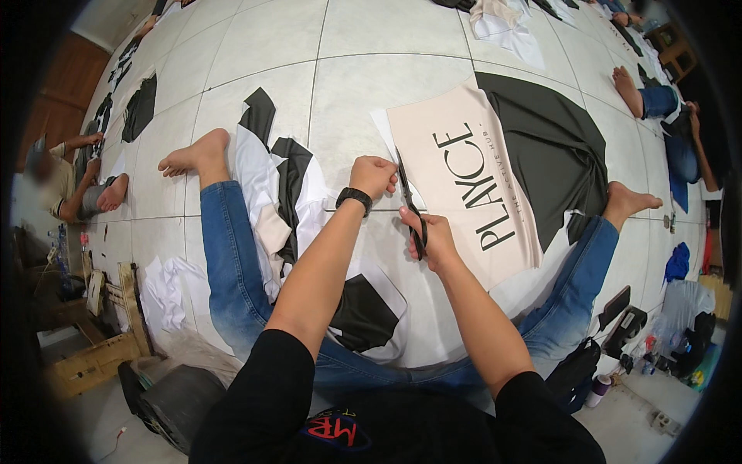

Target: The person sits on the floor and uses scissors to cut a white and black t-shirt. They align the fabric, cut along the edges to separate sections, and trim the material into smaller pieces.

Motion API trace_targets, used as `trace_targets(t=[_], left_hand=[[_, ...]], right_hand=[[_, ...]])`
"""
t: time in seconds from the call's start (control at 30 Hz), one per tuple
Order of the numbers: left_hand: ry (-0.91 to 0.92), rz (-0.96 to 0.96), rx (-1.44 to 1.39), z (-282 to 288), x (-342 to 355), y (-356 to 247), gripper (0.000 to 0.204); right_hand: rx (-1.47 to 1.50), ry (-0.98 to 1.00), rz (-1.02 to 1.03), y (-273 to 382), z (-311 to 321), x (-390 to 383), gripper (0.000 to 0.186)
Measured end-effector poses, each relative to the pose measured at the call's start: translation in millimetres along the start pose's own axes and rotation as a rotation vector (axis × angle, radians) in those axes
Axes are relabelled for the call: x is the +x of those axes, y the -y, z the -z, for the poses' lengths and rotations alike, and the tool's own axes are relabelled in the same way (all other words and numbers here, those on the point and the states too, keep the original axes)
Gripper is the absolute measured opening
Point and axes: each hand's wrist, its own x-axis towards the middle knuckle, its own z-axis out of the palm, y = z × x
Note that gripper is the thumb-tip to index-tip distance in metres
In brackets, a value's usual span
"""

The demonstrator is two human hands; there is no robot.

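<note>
I sit on a white tiled floor with my legs spread. My right hand (434,241) grips black scissors (412,207), blades pointing away from me along the left edge of a beige printed fabric panel (456,182). My left hand (372,175), with a black watch on the wrist, is closed on the white edge of the fabric just left of the blades. A dark grey cloth (549,155) lies under the panel's right side.
Black, white and beige fabric pieces (278,182) pile by my left leg; a black scrap (363,313) lies between my legs. Other people sit at the left (77,182) and right (657,100). Wooden crates (93,348), bags and bottles (649,340) border the floor.
</note>
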Motion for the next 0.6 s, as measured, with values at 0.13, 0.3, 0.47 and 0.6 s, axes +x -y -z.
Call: trace_targets(t=[0.13,0.3,0.47,0.6], left_hand=[[0.013,0.006,-0.002,-1,-5,-5,0.018],[0.004,-0.016,-0.002,3,2,4,0.016],[0.023,0.008,-0.025,3,-2,1,0.016],[0.024,-0.009,-0.019,5,-1,2,0.015]], right_hand=[[-0.014,-0.007,0.015,-1,-2,0,0.053],[-0.029,-0.005,0.027,-3,-6,3,0.055],[-0.036,-0.011,0.009,14,-8,9,0.056],[-0.038,-0.028,0.027,18,-14,17,0.057]])
